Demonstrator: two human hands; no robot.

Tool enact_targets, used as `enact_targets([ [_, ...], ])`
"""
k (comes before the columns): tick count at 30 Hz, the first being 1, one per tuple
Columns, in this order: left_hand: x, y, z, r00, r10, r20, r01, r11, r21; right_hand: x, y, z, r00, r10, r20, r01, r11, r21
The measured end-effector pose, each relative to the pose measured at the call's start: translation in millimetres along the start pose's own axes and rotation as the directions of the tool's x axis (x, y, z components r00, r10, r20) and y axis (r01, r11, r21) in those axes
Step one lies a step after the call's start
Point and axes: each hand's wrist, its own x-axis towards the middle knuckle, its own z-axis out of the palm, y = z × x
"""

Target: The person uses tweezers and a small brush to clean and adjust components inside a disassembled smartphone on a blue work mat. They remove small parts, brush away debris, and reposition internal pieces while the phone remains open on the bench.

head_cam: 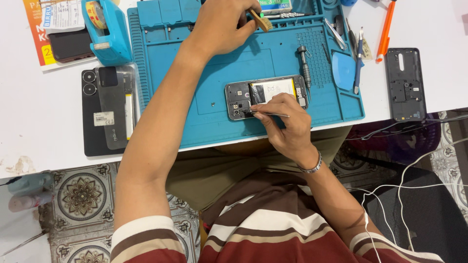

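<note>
Working mid-repair on the opened phone (265, 96) on the blue mat (209, 119) (back cover (405, 84) already off), right hand (285, 122) fingers pinching tweezers (269, 113) inside, left hand (222, 24) gripping a brush (259, 20).

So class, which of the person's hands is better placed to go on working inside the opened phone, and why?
The right hand. It rests at the open phone on the blue mat, with tweezers in its grip pointing into the phone's parts. The left hand is far up the mat, holding a small brush.
</note>
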Motion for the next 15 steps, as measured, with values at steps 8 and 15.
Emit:
enact_targets([
  [8, -1.9, -1.8, 0.5, 1.0, 0.009, -0.006, -0.009, 1.0, 0.003, -1.7, 3.7, 1.7, 1.0, 0.011, -0.012, -0.011, 1.0, 0.011],
  [15, -1.2, -2.1, 0.7, 0.999, 0.03, -0.011, -0.03, 1.0, -0.005, -0.1, 2.4, 1.1, 1.0, 0.002, -0.01, -0.002, 1.0, 0.002],
])
